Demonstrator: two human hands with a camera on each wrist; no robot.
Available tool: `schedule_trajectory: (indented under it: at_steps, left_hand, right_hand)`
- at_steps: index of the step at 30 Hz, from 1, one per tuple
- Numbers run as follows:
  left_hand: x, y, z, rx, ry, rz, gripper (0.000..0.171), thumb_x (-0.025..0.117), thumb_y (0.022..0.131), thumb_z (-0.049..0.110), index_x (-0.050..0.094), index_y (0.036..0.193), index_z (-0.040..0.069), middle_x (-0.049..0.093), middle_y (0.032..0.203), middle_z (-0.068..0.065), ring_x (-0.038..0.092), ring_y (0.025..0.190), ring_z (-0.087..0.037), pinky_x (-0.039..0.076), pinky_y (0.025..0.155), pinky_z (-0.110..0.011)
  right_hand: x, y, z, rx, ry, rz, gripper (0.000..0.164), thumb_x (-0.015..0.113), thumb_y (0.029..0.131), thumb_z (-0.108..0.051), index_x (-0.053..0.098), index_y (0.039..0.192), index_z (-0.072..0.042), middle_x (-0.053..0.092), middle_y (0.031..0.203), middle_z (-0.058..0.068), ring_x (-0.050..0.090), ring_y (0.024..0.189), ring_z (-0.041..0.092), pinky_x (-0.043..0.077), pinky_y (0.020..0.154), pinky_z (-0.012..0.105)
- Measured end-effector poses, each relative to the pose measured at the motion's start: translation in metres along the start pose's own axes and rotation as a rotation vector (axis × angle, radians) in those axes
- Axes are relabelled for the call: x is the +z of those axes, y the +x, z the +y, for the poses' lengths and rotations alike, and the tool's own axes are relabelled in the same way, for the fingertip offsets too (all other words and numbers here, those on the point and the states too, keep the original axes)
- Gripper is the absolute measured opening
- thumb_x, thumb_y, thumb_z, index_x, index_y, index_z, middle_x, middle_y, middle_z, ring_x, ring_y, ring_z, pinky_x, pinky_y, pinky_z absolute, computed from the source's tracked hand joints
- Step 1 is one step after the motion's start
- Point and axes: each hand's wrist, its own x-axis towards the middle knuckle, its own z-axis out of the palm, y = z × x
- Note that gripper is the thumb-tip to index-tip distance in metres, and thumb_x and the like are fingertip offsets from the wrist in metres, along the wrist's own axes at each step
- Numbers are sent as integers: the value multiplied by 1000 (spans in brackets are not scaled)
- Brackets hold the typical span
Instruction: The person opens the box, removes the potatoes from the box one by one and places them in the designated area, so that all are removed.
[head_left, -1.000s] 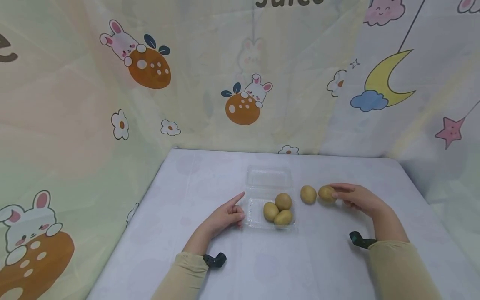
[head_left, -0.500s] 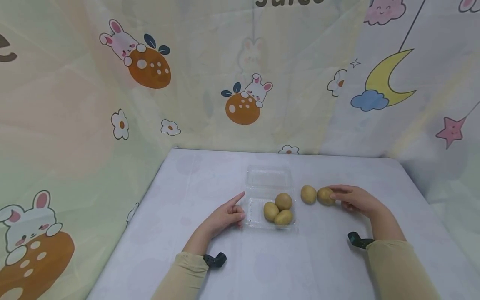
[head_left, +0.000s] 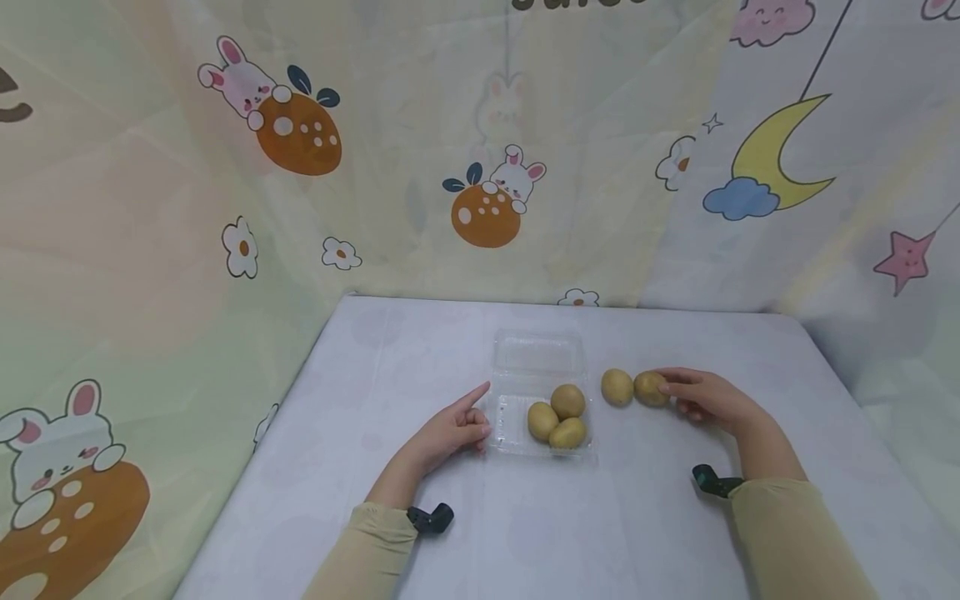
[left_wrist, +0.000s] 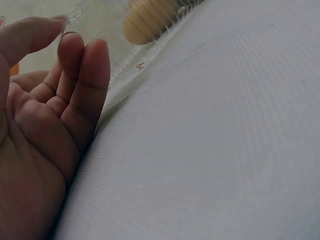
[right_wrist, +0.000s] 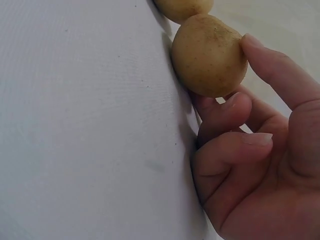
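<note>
A clear plastic clamshell box [head_left: 510, 429] lies unfolded on the table, its lid [head_left: 537, 354] laid back on the far side. Three potatoes [head_left: 567, 433] sit in the right part of its base. At the box's left edge, my left hand [head_left: 453, 433] pinches the rim between thumb and fingers, as the left wrist view shows. To the right of the box, my right hand [head_left: 716, 400] holds a potato [right_wrist: 209, 56] on the table between thumb and fingertips. Another potato [head_left: 617, 388] rests just left of it, the two touching or nearly so.
A white cloth [head_left: 600, 533] covers the table. Behind it hangs a curtain [head_left: 405, 150] printed with cartoon rabbits and a moon. Each wrist carries a small black camera, the left one [head_left: 431, 519] and the right one [head_left: 714, 481].
My right hand has shifted slightly left with its potato, closing the small gap to the neighbouring potato. The left hand and the box have stayed put.
</note>
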Motion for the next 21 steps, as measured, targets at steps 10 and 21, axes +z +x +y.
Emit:
schedule_trajectory:
  at_steps: [10, 21]
  left_hand:
    - [1, -1, 2, -1, 0, -1, 83, 70, 91, 20, 22, 158, 27, 61, 87, -1, 60, 74, -15, 54, 76, -30]
    - [1, -1, 2, -3, 1, 1, 81, 68, 92, 17, 22, 158, 27, 61, 88, -2, 60, 75, -16, 53, 76, -30]
  right_hand:
    - [0, 1, 6, -12, 28, 0, 73, 67, 92, -44, 40, 151, -11, 55, 109, 0, 49, 70, 10, 45, 58, 25]
    - [3, -1, 9, -55, 28, 11, 70, 65, 94, -41, 40, 150, -8, 55, 106, 0, 49, 69, 10, 46, 58, 25]
